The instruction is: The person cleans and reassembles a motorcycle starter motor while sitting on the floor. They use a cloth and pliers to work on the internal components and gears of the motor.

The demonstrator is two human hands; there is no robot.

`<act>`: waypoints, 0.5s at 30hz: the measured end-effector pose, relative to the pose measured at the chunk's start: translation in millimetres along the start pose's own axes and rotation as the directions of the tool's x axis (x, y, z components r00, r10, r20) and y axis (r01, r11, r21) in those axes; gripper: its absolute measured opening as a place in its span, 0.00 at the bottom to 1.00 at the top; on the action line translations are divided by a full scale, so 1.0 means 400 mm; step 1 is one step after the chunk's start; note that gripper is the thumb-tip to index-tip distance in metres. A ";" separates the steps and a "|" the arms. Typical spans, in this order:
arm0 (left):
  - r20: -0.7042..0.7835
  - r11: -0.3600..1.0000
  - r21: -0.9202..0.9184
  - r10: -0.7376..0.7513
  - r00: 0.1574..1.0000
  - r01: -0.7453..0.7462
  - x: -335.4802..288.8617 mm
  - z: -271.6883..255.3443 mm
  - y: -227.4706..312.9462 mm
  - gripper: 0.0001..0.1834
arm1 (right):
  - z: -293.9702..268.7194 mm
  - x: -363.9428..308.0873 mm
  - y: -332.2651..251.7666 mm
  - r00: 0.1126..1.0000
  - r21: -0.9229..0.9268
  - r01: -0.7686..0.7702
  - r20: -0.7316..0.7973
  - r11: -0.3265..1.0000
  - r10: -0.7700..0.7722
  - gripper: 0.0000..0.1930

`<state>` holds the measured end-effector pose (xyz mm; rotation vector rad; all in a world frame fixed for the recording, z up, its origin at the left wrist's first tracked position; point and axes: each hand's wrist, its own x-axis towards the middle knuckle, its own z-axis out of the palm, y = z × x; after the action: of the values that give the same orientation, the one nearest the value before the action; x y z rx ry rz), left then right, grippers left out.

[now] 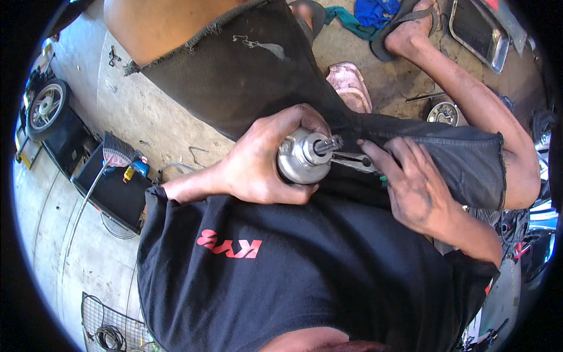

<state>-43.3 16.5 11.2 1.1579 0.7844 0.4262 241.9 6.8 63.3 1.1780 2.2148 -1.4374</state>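
My left hand [252, 158] is wrapped round a silver metal cylinder [298, 167] that looks like a small starter motor. Its stepped end, with a toothed shaft [330, 144], points up and to the right. My right hand [419, 190] is closed on a pair of metal pliers [355, 163], and a bit of green shows by the fingers. The plier tips reach the cylinder beside the base of the shaft; whether they grip anything there is hidden. Both hands are above my lap, in front of my black shirt.
On the floor to the left are a spoked wheel [47, 110], a black bin [101, 196] and a long-handled brush [117, 154]. Beyond my lap lie a pink plastic piece [350, 82], a round metal part [444, 112] and blue cloth [378, 10]. A wire rack [94, 308] sits lower left.
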 end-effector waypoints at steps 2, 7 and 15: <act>0.136 0.983 -0.181 0.001 0.991 0.024 0.004 -0.011 -0.008 0.33 | -0.002 0.019 0.024 0.989 -0.063 0.138 -0.044 0.988 -0.141 0.33; 0.357 0.880 -0.448 0.017 0.934 0.156 0.025 -0.009 -0.049 0.36 | 0.008 0.047 0.072 0.925 -0.119 0.358 -0.087 0.926 -0.369 0.30; -0.043 0.971 0.229 0.084 0.996 -0.072 0.012 0.006 -0.001 0.33 | 0.009 -0.005 -0.025 0.999 -0.010 -0.052 0.005 0.999 0.052 0.34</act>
<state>-38.3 18.1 9.8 1.3999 0.8510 0.4419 234.9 0.8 69.3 1.2174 2.1688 -1.4070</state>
